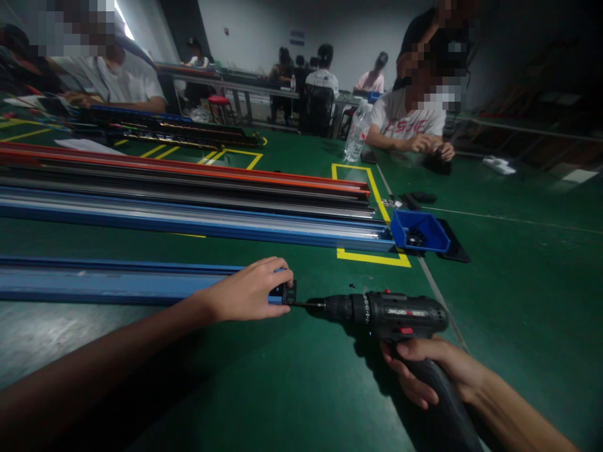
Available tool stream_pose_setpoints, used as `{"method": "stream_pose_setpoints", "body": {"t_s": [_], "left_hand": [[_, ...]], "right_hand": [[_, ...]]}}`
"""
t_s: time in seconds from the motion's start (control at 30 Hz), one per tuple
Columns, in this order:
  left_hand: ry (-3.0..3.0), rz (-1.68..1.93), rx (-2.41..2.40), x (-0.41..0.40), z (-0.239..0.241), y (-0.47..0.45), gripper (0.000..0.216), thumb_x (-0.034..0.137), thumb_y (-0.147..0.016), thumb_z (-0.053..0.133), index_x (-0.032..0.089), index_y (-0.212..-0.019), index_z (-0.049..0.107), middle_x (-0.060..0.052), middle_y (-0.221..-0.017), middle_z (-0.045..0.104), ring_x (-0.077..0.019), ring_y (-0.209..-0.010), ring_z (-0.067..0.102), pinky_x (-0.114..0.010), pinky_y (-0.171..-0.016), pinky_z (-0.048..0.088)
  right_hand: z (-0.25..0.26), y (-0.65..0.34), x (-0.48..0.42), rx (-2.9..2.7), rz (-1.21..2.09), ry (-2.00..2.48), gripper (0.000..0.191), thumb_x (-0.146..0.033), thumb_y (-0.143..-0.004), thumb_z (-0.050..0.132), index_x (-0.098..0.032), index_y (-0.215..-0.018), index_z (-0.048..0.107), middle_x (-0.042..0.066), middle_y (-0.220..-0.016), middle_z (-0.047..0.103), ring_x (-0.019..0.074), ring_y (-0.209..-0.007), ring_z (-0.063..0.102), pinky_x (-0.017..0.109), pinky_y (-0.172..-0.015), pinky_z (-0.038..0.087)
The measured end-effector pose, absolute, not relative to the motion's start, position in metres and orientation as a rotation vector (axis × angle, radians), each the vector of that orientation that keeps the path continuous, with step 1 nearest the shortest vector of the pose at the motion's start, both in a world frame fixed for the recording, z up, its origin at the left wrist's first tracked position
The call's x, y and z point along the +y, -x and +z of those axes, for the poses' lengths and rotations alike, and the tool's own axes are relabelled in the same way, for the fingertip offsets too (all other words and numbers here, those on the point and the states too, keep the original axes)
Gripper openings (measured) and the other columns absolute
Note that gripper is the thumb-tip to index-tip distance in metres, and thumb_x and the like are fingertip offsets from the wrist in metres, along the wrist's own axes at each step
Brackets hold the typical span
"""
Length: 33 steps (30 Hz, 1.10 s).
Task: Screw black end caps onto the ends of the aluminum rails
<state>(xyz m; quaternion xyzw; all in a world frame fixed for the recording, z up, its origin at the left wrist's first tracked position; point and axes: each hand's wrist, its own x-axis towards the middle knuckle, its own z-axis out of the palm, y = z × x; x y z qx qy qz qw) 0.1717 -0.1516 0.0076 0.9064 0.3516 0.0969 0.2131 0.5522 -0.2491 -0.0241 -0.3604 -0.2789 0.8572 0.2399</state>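
Observation:
A long blue rail lies across the near part of the green table, with a black end cap at its right end. My left hand grips the rail at that end, thumb below and fingers over the top. In my right hand is a black cordless drill, held by its handle and lying level. Its thin bit points left and reaches the lower part of the end cap. Whether the tip sits in a screw cannot be made out.
Blue, black and orange rails lie behind. A blue bin with small black parts stands at their right end. A tiny black piece lies near the drill. Beyond are a plastic bottle and several people at tables.

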Motion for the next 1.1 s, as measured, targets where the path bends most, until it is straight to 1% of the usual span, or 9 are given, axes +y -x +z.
{"method": "stream_pose_setpoints", "body": {"t_s": [0.23,0.43,0.6,0.77,1.1], "left_hand": [[-2.522,0.253,0.97,-0.1513,0.0097,-0.1733,0.024,0.035,-0.088,0.071,0.021,-0.105,0.063,-0.008,-0.116,0.058,-0.0254,-0.109,0.059,-0.04,-0.093,0.049],[-2.514,0.258,0.972,-0.1516,0.009,-0.1727,0.023,0.035,-0.088,0.071,0.021,-0.104,0.063,-0.008,-0.116,0.058,-0.0251,-0.108,0.059,-0.04,-0.092,0.049],[-2.529,0.274,0.97,-0.1512,0.0083,-0.1727,0.024,0.037,-0.088,0.072,0.021,-0.103,0.063,-0.008,-0.116,0.059,-0.025,-0.108,0.059,-0.04,-0.092,0.049],[-2.54,0.273,0.968,-0.1512,0.0099,-0.1738,0.023,0.035,-0.087,0.072,0.02,-0.104,0.064,-0.008,-0.115,0.06,-0.0248,-0.108,0.06,-0.039,-0.091,0.05],[-2.514,0.286,0.962,-0.1515,0.0083,-0.1719,0.024,0.037,-0.088,0.071,0.021,-0.105,0.063,-0.007,-0.116,0.059,-0.025,-0.109,0.059,-0.04,-0.094,0.05]], "right_hand": [[-0.0229,-0.5518,-0.2488,-0.786,2.339,1.009,0.028,-0.036,-0.081,0.078,-0.011,-0.091,0.071,-0.003,-0.063,0.06,0.0047,-0.038,0.047,0.021,-0.044,0.047],[-0.0246,-0.553,-0.2484,-0.791,2.342,0.989,0.027,-0.035,-0.083,0.077,-0.011,-0.094,0.072,-0.001,-0.067,0.063,0.0048,-0.039,0.049,0.022,-0.046,0.048],[-0.0223,-0.5511,-0.2477,-0.784,2.35,0.951,0.025,-0.033,-0.085,0.075,-0.011,-0.095,0.073,-0.002,-0.066,0.062,0.0053,-0.04,0.05,0.021,-0.046,0.049],[-0.0221,-0.5508,-0.2471,-0.782,2.372,0.936,0.026,-0.033,-0.085,0.076,-0.011,-0.097,0.074,-0.001,-0.069,0.064,0.005,-0.041,0.051,0.02,-0.046,0.05],[-0.0249,-0.552,-0.2483,-0.755,2.366,0.962,0.026,-0.035,-0.082,0.078,-0.011,-0.091,0.072,-0.002,-0.067,0.062,0.0044,-0.039,0.049,0.02,-0.045,0.05]]}}
